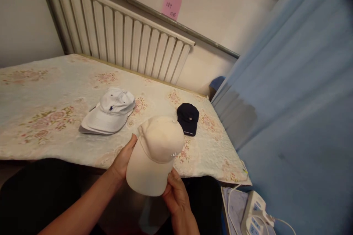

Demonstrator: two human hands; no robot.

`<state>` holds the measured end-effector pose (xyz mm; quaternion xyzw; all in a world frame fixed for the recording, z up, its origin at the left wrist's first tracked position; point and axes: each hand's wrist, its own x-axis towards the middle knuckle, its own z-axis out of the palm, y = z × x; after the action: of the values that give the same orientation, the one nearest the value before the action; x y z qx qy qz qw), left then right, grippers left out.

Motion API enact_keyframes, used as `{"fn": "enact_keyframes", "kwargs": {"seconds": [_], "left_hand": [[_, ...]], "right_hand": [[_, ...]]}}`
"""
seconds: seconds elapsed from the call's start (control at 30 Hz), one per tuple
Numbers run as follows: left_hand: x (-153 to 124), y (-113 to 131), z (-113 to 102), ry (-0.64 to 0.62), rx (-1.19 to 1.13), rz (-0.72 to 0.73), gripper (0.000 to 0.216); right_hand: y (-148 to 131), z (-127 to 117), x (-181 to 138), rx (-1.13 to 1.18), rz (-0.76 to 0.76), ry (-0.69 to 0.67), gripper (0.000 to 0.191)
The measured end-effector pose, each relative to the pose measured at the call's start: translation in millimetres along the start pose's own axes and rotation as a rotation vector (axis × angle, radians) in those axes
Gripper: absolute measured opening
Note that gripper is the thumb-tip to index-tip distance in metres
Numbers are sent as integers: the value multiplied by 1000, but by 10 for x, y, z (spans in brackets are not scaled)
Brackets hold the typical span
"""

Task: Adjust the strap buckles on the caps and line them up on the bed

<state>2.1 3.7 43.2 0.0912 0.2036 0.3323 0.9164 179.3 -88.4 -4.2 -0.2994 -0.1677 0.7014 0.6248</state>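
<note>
One floral sheet [68, 80]; two hands [176, 192] holding one cream cap [158, 147].

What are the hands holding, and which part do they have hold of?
A cream cap: the left hand holds one side near where brim meets crown, and the right hand grips the brim's other edge.

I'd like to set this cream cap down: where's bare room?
Floral cover: bare left of the white cap, and between it and the dark cap, toward the radiator. Crowded at the front middle, where left hand and right hand hold the cream cap.
</note>
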Motion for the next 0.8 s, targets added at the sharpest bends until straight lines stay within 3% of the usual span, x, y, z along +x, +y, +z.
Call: {"fn": "enact_keyframes", "kwargs": {"seconds": [0.3,0.43,0.63,0.8], "left_hand": [[92,95,-93,-79,15,-16,54],[151,126,-123,-51,12,8,51],[253,180,-106,98,9,102,42],[367,260,-119,55,86,28,38]], "right_hand": [[-114,-112,85,-32,-45,-23,49],[-168,-115,120,-66,-62,-16,51],[-210,-93,156,-89,-74,-23,52],[-221,-114,221,-67,-87,-8,52]]}}
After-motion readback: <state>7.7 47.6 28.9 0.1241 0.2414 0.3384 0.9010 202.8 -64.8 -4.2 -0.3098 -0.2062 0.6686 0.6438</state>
